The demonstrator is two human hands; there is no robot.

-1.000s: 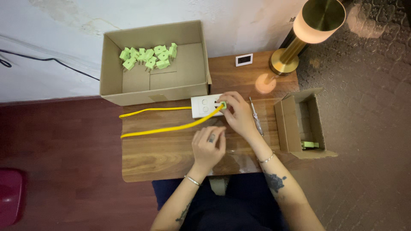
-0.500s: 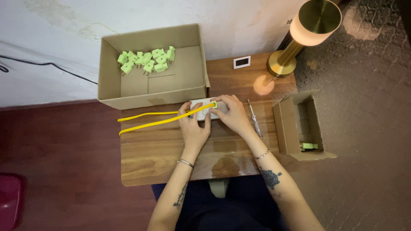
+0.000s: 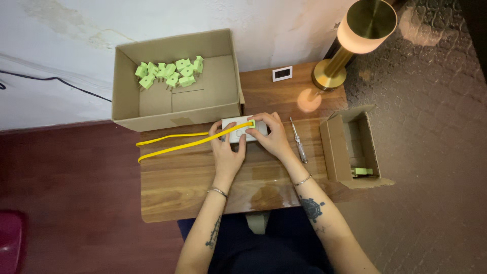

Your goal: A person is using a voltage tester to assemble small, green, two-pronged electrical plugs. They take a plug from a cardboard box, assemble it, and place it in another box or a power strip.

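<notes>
A white power strip [image 3: 237, 133] lies on the wooden table [image 3: 182, 182] just in front of the big cardboard box. A small green plug [image 3: 250, 124] sits on its top, and a yellow cable [image 3: 175, 146] runs from there to the left. My left hand [image 3: 227, 152] grips the strip's near side, thumb and fingers around it. My right hand [image 3: 274, 134] clasps the strip's right end, with its fingertips beside the green plug.
The large open box [image 3: 127, 109] at the back holds several green plugs [image 3: 170, 73]. A small open box [image 3: 337, 152] at the right holds one green plug [image 3: 362, 171]. A screwdriver [image 3: 298, 139], a brass lamp [image 3: 350, 45] and a small white device [image 3: 282, 73] stand nearby.
My left hand has moved from the table's front up onto the power strip. My right hand stayed at the strip's right end.
</notes>
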